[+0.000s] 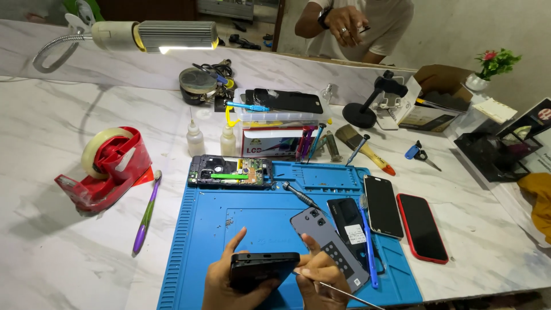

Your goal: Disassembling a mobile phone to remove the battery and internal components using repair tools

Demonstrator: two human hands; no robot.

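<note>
Head view: glossy black slab phone (264, 268)

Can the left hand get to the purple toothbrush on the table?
Probably not right now. The left hand is busy holding a black phone. The purple toothbrush lies out to its left, just off the blue mat, with nothing between them, so the way looks free once the phone is put down.

Left hand (221, 284) gripping a black phone (263, 270) over the blue mat (195, 241), right hand (321, 281) beside it pinching a thin metal tool (344, 294)
</note>
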